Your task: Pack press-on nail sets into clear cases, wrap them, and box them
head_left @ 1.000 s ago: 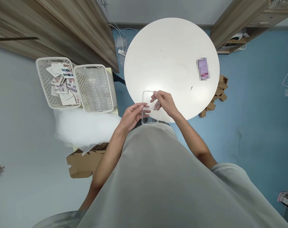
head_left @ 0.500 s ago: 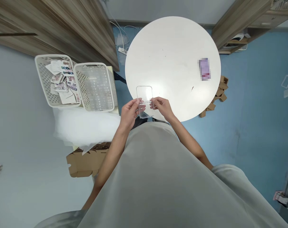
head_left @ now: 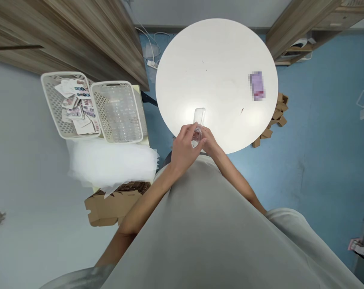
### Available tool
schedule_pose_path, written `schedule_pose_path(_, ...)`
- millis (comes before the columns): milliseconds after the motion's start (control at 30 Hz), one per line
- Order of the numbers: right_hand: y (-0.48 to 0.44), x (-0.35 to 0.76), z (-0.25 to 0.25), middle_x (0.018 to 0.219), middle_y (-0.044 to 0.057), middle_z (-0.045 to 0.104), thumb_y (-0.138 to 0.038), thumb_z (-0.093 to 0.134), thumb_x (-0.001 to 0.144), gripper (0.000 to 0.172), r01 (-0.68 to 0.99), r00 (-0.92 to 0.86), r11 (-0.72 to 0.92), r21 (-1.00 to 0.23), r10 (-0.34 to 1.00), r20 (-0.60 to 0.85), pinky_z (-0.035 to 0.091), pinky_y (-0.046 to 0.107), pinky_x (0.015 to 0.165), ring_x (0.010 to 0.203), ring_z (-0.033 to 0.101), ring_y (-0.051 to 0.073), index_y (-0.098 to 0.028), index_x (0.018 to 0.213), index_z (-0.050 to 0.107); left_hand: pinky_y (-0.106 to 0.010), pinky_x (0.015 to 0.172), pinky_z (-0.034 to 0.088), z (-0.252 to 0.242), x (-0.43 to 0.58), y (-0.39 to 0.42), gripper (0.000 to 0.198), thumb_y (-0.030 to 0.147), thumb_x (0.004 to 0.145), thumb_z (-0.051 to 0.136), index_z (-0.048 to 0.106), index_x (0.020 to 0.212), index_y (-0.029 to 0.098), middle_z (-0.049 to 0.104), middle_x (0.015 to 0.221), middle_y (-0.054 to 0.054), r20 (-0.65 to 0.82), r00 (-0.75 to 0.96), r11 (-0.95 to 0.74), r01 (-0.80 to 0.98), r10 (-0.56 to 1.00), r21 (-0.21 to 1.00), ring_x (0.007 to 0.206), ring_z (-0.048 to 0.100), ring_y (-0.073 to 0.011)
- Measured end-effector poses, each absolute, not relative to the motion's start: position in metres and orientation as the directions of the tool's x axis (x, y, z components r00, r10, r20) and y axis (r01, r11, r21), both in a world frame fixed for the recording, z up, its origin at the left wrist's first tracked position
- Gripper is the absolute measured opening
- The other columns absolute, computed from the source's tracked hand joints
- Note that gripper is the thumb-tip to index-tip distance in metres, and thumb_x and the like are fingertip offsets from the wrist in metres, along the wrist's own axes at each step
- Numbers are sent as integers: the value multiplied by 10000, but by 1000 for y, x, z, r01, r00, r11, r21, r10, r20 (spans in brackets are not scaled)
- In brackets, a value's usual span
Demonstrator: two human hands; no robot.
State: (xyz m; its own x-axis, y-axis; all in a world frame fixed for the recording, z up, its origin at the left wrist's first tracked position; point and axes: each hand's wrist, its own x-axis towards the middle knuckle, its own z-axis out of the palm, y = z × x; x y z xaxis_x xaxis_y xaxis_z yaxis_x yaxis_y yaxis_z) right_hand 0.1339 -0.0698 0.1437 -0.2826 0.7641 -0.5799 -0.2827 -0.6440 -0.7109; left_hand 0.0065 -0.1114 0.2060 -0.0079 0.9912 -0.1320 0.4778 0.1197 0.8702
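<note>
A clear plastic hinged case [head_left: 199,115] is held over the near edge of the round white table. It is turned partly on edge, with its far half sticking out beyond my fingers. My left hand [head_left: 185,145] curls over the near half from the left, thumb and fingers around it. My right hand [head_left: 209,141] grips the case from the right, and its fingers are partly hidden behind the case and the left hand.
The white table [head_left: 218,52] bears a blurred purple item [head_left: 257,86] at right. Two white baskets stand at left, one with printed cards [head_left: 79,108], one with clear plastic cases [head_left: 123,114]. White sheets [head_left: 112,160] and cardboard boxes [head_left: 114,206] lie nearer. Small cartons [head_left: 280,114] are right of the table.
The case has gone from lying spread and facing me to being turned on edge, slightly to the right. My left hand has moved right and over it, close to my right hand.
</note>
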Motion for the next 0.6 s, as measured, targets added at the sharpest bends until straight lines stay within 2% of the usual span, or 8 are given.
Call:
schedule_pose_path(133,-70,140,141,842,8,687,-700,839,872,484,-301,-291,-657,-691,754,-589,586,316,778,845,653,177,-235,877,702,-396,1017,675,201,5,-113,550,547,1026,755,680,1507,291,699,1424,-95,-166,0,152,398,986,905,1194,752,-255)
schedule_pose_path(300,-69,150,137,905,8,734,-691,911,802,500,-329,-262,-680,-655,732,-629,603,306,822,873,702,170,-244,958,751,-426,1040,659,190,-11,-106,530,479,965,817,722,1439,263,731,1448,-113,-368,-54,370,40,928,928,1243,764,-287)
schedule_pose_path(467,-67,157,137,929,-4,726,-713,945,754,607,-342,-252,-678,-650,733,-632,606,303,821,846,711,155,-268,1130,775,-466,1149,594,181,-28,-98,459,419,920,857,754,1333,248,753,1457,-109,-595,3,559,-347,804,754,1275,766,-291)
schedule_pose_path(600,-66,153,141,971,12,737,-724,936,753,585,-231,-215,-628,-743,777,-591,606,335,848,857,711,166,-265,1079,774,-433,1159,575,172,-34,-96,412,466,930,868,763,1247,224,795,1356,-118,-684,25,615,-463,729,638,1261,771,-276)
